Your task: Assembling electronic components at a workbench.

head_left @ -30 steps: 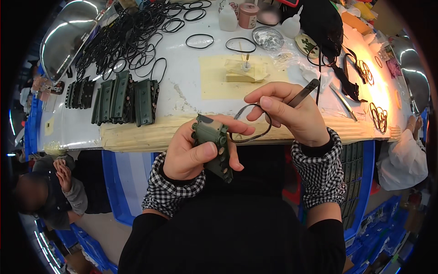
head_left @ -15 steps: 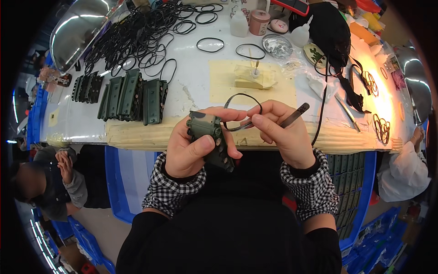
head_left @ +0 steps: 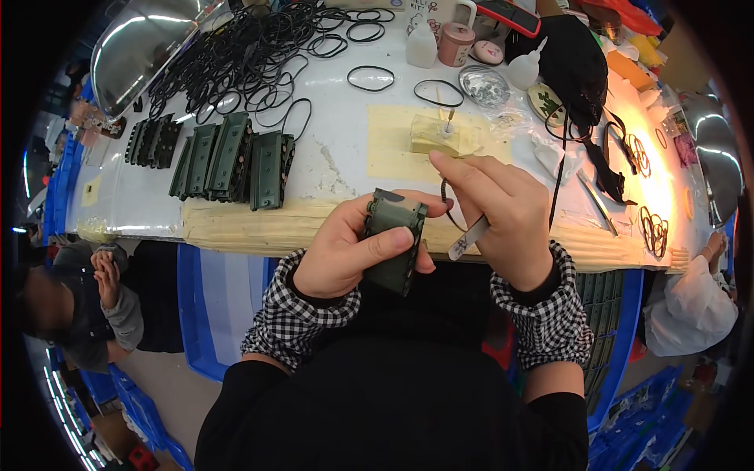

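My left hand (head_left: 342, 247) is closed around a green model tank hull (head_left: 397, 235) with small wheels along its side, the thumb lying on its top. In my right hand (head_left: 503, 212) is a flat metal pair of tweezers (head_left: 469, 239), its lower end showing below the fingers. A thin black rubber track loop (head_left: 446, 196) curves between the two hands beside the hull. My right fingers hide part of the loop, so whether they pinch it is unclear. Both hands are over the table's near edge.
Several green hulls (head_left: 271, 169) stand at the left, with a heap of black loops (head_left: 228, 71) behind. Beyond my hands sits a small yellowish block (head_left: 440, 140) with a thin upright stick. Another pair of tweezers (head_left: 598, 204) lies right. Blue trays (head_left: 192, 314) flank my lap; people sit at both sides.
The hull has shifted right and turned more upright. My right hand has rolled over, so the tweezers now point down toward the left, and the loop has swung to the hull's right side.
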`<act>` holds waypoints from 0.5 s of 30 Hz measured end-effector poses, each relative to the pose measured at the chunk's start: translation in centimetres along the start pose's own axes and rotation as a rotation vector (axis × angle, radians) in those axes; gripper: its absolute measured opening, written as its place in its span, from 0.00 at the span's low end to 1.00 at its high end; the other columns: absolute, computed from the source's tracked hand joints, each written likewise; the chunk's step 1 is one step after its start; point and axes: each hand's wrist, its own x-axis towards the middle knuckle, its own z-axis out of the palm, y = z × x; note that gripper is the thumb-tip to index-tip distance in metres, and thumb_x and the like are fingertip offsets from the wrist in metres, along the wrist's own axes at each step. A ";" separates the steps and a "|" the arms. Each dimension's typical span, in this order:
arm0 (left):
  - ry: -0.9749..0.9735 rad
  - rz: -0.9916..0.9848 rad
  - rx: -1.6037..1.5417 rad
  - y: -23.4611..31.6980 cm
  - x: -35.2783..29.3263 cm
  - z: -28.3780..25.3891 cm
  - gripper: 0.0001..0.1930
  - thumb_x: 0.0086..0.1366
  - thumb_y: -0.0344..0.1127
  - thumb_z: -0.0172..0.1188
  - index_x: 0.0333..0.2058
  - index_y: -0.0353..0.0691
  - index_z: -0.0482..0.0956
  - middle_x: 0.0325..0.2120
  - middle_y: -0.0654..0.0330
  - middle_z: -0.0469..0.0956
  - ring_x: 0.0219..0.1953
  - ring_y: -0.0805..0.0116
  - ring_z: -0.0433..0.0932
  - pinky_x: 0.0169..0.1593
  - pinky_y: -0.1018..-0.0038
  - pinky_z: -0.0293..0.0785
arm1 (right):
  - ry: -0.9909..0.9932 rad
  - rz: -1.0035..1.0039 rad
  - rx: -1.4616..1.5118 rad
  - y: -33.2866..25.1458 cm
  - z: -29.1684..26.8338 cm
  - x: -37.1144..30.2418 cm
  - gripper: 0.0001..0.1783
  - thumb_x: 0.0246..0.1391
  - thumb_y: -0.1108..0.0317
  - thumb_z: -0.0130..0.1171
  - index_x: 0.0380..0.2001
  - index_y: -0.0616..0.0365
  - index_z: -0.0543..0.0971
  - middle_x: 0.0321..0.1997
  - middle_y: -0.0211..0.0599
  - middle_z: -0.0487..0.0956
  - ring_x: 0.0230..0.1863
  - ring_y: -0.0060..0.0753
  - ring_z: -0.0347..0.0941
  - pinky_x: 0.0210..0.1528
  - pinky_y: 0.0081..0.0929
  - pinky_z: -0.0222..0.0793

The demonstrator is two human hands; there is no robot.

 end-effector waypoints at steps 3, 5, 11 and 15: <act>-0.012 0.021 -0.097 -0.2 -0.1 -0.7 0.25 0.68 0.40 0.54 0.54 0.21 0.67 0.53 0.41 0.68 0.35 0.66 0.79 0.42 0.69 0.81 | -0.013 0.094 0.167 0.0 -0.3 0.0 0.15 0.46 0.78 0.62 0.40 0.58 0.81 0.31 0.36 0.81 0.27 0.37 0.77 0.29 0.29 0.71; -0.013 0.041 -0.206 -0.2 -0.3 -1.2 0.25 0.69 0.41 0.52 0.54 0.21 0.67 0.51 0.43 0.69 0.36 0.67 0.77 0.41 0.70 0.82 | -0.044 0.210 0.292 -0.4 -0.8 0.2 0.13 0.47 0.78 0.63 0.39 0.59 0.81 0.31 0.37 0.81 0.28 0.36 0.78 0.29 0.29 0.72; -0.015 0.127 -0.302 -0.4 -0.5 -2.2 0.25 0.71 0.41 0.51 0.56 0.23 0.65 0.57 0.38 0.65 0.36 0.70 0.77 0.42 0.71 0.81 | -0.050 0.217 0.370 0.3 -0.8 -0.1 0.11 0.47 0.80 0.64 0.36 0.61 0.82 0.28 0.39 0.80 0.28 0.35 0.78 0.29 0.30 0.72; -0.058 -0.022 -0.238 -0.5 0.1 -1.5 0.26 0.70 0.42 0.51 0.57 0.23 0.65 0.62 0.32 0.59 0.35 0.70 0.76 0.41 0.71 0.81 | -0.031 0.160 0.231 0.2 -1.0 -0.3 0.10 0.46 0.78 0.64 0.35 0.59 0.82 0.27 0.37 0.79 0.27 0.37 0.77 0.28 0.28 0.71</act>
